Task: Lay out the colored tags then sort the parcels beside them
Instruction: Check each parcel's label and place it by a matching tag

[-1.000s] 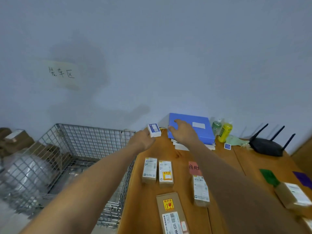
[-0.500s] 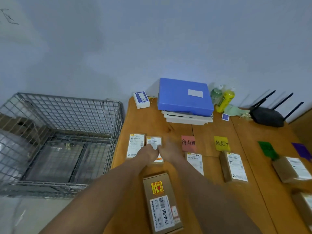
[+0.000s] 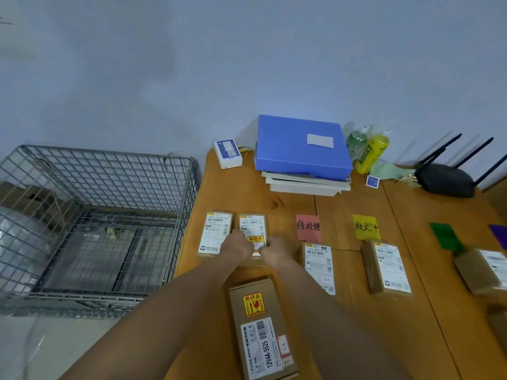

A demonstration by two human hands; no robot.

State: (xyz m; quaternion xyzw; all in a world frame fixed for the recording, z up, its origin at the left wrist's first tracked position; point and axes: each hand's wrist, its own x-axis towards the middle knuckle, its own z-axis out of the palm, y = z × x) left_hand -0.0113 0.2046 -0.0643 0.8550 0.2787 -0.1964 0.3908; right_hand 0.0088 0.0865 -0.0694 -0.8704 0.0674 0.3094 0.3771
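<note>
Four colored tags lie in a row on the wooden table: pink (image 3: 308,227), yellow (image 3: 366,227), green (image 3: 444,237) and purple (image 3: 500,235). A brown parcel lies just below the pink tag (image 3: 319,263), another below the yellow (image 3: 389,267) and a third below the green (image 3: 485,270). At the left sit two small parcels side by side. My left hand (image 3: 237,248) and right hand (image 3: 275,252) grip the near end of the right one, the orange-sticker parcel (image 3: 252,227). The plain-labelled parcel (image 3: 215,234) lies beside my left hand. A long parcel (image 3: 263,330) lies between my forearms.
A wire basket (image 3: 109,215) stands off the table's left edge. Along the wall are a white device (image 3: 227,153), a blue box (image 3: 301,146) on white trays, two bottles (image 3: 370,152), a small blue card (image 3: 372,181) and a black router (image 3: 444,179).
Both hands drew back from the far end of the table to the orange-sticker parcel. The white device my left hand held now lies at the far left corner. The view tilted down.
</note>
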